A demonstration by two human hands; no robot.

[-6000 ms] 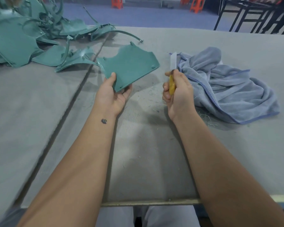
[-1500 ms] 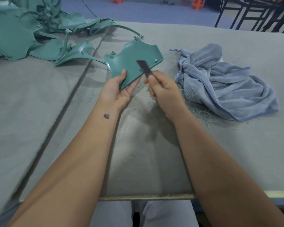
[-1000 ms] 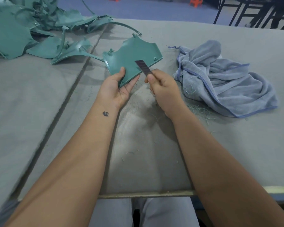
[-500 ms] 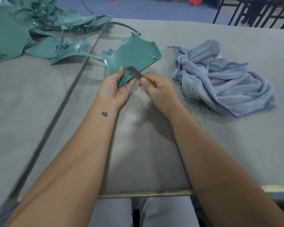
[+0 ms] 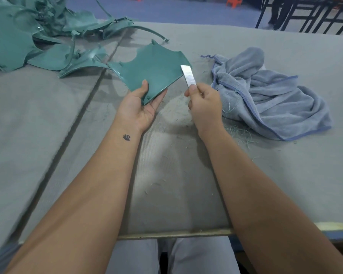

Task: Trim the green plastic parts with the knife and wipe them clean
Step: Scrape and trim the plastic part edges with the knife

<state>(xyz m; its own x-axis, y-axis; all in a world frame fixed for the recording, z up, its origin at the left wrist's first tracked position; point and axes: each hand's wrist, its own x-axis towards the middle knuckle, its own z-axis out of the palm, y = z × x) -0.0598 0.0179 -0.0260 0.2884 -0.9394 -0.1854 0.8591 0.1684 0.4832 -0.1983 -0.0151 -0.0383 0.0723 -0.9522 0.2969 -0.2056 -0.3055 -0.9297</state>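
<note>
Fingers of the left hand (image 5: 139, 109) pinch the green plastic part (image 5: 152, 70) at its near corner (thumb on top); the right hand (image 5: 205, 101) grips the knife (image 5: 188, 76), blade against the part's right edge.

A plain teal-green plastic part (image 5: 154, 68) is being shown, glossy and unpatterned, matching a pile of the same teal-green parts (image 5: 28, 36). A knife blade (image 5: 188, 76) is being seen as pale silver-white. A crumpled cloth (image 5: 269, 93) is being shown in soft grey-blue, edged with darker blue stitching. The table (image 5: 265, 184) is being covered in dull grey felt, flecked with thin green shavings (image 5: 244, 135). A small black mark is being displayed on one wrist.
</note>
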